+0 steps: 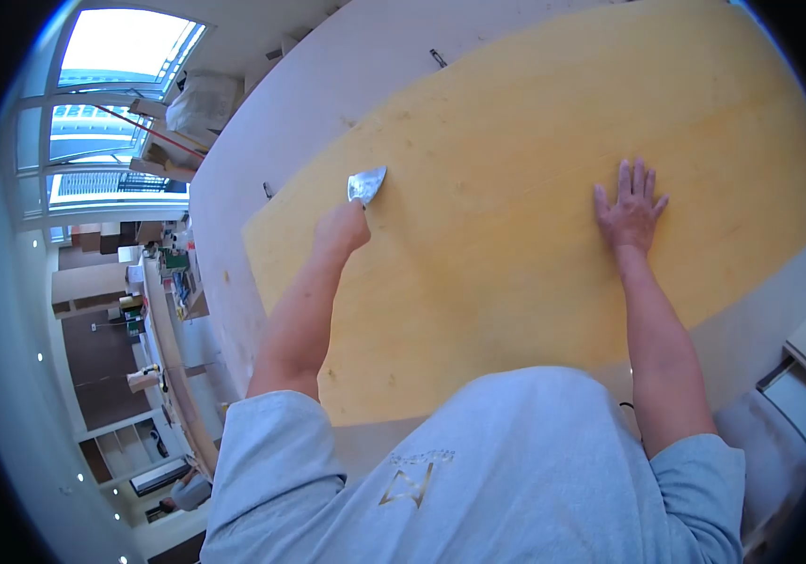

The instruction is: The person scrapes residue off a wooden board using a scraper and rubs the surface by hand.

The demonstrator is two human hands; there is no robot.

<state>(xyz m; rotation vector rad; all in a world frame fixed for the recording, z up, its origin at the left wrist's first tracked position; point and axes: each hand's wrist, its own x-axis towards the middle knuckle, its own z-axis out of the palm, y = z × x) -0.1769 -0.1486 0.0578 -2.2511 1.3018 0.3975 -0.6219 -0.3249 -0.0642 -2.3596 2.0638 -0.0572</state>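
A large yellow board (506,263) fills the middle of the view, with small dark marks scattered over its surface. My left hand (342,228) is closed round the handle of a putty knife (366,185), whose wide metal blade points away from me over the board's left part. The fist hides the handle, and I cannot tell whether the blade touches the board. Flat on the right part of the board lies my right hand (632,209), its fingers spread and nothing in it.
The board lies on a larger pale surface (234,169). Two small dark metal pieces, one a clip-like fitting (438,58), sit beyond its far edge. At left are windows (107,141) and a long cluttered bench (177,357). Another person (190,491) is at the lower left.
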